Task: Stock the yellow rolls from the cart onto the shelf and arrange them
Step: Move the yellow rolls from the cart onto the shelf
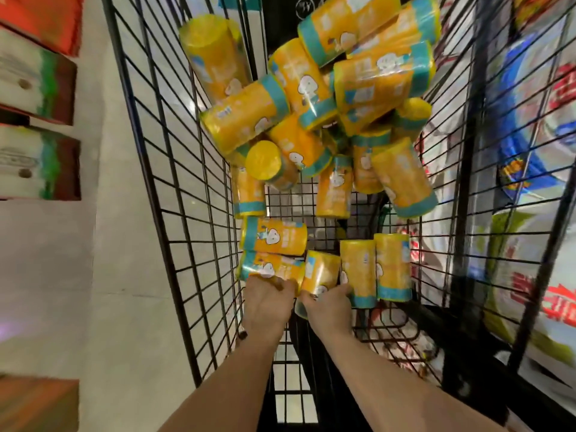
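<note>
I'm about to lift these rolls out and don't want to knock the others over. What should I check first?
1. Left hand grip: ok, its fingers curl over the sideways roll in the cart.
2. Right hand grip: ok, it holds the tilted roll.
3. Nothing resting on either roll: ok, the big pile lies farther in.
4. Neighbours clear: not ok, an upright roll stands right against the tilted roll and may tip.
5. Free space on the shelf: cannot tell, no stocking spot is in view.
</note>
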### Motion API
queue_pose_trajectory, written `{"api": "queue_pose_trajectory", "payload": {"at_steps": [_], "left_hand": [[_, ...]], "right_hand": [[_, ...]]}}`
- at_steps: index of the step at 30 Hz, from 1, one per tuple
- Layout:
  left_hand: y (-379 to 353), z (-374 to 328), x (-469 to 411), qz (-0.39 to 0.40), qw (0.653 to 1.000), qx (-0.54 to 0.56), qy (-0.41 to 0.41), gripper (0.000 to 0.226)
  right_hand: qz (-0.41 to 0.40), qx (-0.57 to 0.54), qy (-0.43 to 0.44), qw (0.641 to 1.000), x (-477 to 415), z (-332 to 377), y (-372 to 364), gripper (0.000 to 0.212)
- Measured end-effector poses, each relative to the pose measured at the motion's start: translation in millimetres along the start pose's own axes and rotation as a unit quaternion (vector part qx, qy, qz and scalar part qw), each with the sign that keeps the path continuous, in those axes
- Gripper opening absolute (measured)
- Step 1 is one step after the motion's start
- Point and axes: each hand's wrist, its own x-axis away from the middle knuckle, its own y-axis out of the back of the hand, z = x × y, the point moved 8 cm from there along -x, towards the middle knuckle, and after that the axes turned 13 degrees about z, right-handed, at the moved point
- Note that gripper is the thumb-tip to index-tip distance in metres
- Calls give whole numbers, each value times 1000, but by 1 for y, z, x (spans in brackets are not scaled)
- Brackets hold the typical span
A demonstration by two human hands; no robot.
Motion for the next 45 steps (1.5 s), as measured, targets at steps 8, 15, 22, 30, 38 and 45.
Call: {"api": "queue_pose_trajectory", "payload": {"at_steps": [8,15,22,30,38,45], "left_hand": [[-9,-53,6,-8,883,-436,-175,45],[-11,-61,-2,7,820,-539,-191,57],[-9,-69,6,12,808,-548,-216,57],[18,-84,36,80,887,-376,-256,70],[53,-103,105,194,941,34,-277,56],[86,-126,189,281,891,170,-315,41]], "right_hand": [[6,-51,-4,999,1,-4,1,67],[29,-34,24,999,7,-12,7,69],[76,-81,40,993,23,-25,24,49],[57,-180,116,975,66,-23,66,54],[-30,-300,188,935,142,-13,110,56],[-106,-352,267,891,235,-22,123,51]]}}
